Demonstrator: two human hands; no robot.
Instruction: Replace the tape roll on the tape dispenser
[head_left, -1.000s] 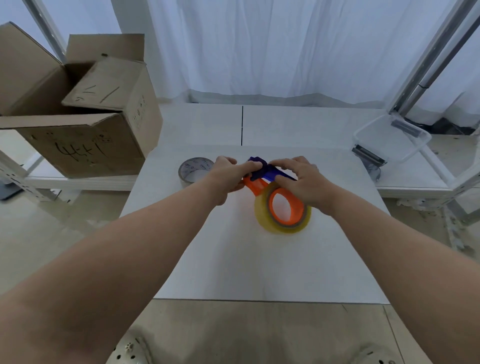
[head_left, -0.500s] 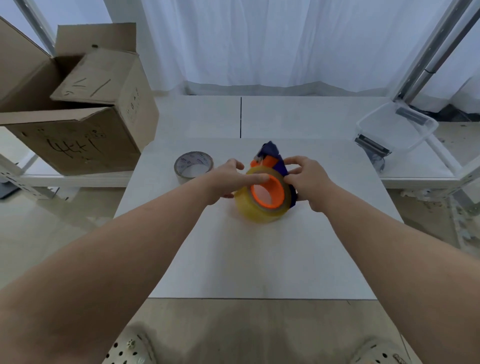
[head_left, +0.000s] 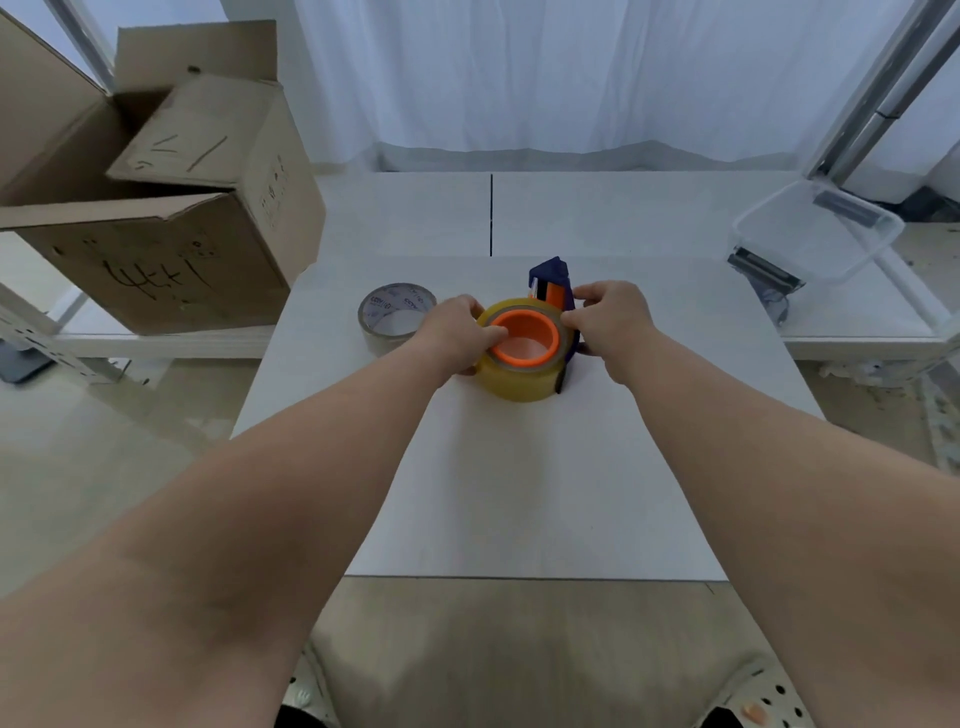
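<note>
Two rolls: yellowish tape roll (head_left: 519, 382), thin grey tape roll (head_left: 395, 312); one blue-orange plastic dispenser (head_left: 550, 280). Left hand (head_left: 454, 332) grips the yellowish tape roll, right hand (head_left: 610, 317) the dispenser.

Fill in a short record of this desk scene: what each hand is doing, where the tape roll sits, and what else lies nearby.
Left hand: grips the yellow tape roll at its left edge
Right hand: holds the blue dispenser on the right side
Yellow tape roll: seated round the orange hub, on the table
Second roll: lies flat, left of the left hand
Nearby: cardboard box left, clear container right
</note>
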